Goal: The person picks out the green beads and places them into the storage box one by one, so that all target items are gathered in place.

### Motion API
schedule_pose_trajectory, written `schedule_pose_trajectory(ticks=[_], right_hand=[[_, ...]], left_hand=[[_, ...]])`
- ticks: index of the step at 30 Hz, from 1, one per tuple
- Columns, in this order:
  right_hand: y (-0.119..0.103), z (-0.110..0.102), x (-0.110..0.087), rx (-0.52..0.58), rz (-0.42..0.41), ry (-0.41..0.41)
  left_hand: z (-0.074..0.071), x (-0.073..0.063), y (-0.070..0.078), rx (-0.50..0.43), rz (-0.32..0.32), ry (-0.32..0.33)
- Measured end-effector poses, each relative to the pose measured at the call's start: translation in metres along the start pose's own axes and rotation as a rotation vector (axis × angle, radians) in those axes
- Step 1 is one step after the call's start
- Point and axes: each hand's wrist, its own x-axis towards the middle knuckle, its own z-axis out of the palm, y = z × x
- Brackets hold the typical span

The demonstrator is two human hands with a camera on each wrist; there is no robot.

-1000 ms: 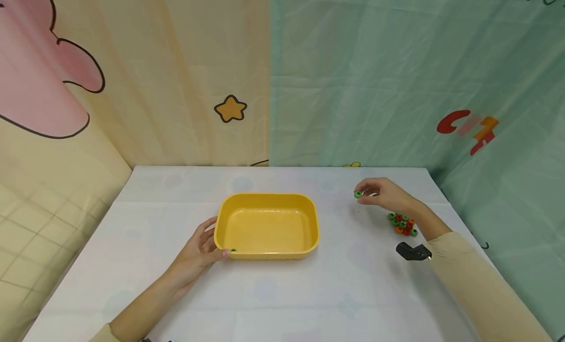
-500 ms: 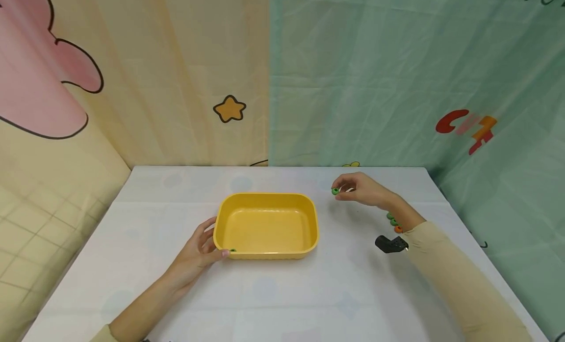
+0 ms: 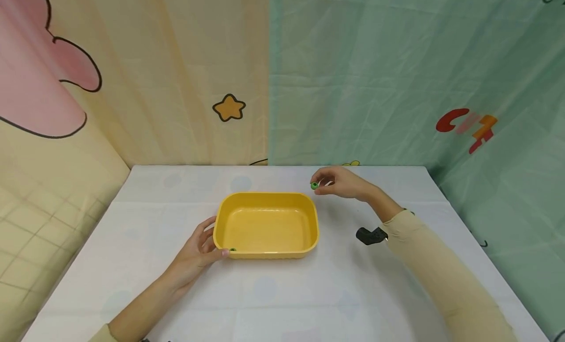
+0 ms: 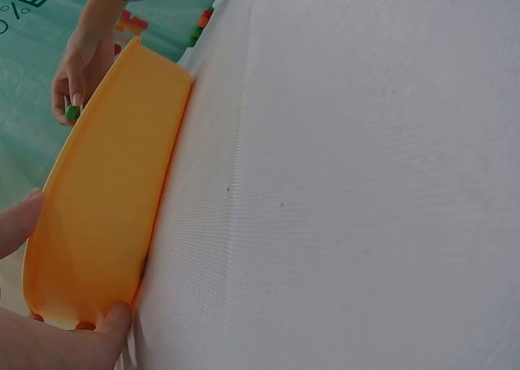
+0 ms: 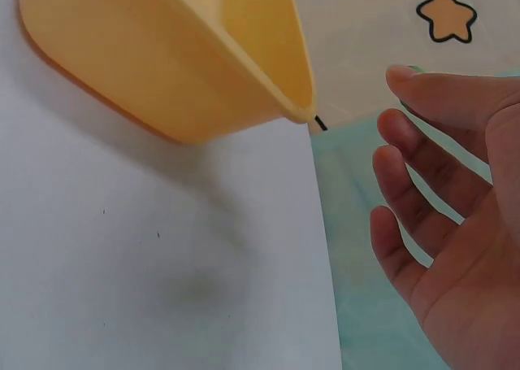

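Observation:
A yellow rectangular tray (image 3: 267,254) sits on the white-covered table. My left hand (image 3: 194,261) grips its near left corner, thumb over the rim and fingers along the outer wall. Inside that corner, beside the thumb, a bit of a green bead (image 3: 233,249) shows. Just above the tray's far right corner, my right hand (image 3: 339,183) pinches a green bead (image 3: 314,185) between thumb and forefinger. In the right wrist view, the thumb covers most of the bead, and the other fingers are loosely bent.
Red, orange and green beads (image 4: 200,27) lie beyond the tray in the left wrist view; the right sleeve (image 3: 434,256) hides most of them from the head view. A black device (image 3: 371,236) is on the right wrist. Printed curtains (image 3: 353,77) stand behind the table.
My right hand has moved left with the green bead, from near the bead pile to the tray's far right corner. Its sleeve now covers the pile. The left hand and tray have stayed put.

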Motion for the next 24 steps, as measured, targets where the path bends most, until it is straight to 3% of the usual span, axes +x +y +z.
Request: schedule_pose_trajectory(ticks=[12,24], right_hand=[[-0.026,0.02,0.032,0.062,-0.055,-0.063],[-0.046,0.045,0.061,0.108,-0.173,-0.13]], left_hand=[[0.001,0.0,0.002,0.03,-0.01,0.009],[0.001,0.0,0.002,0.035,-0.021,0.007]])
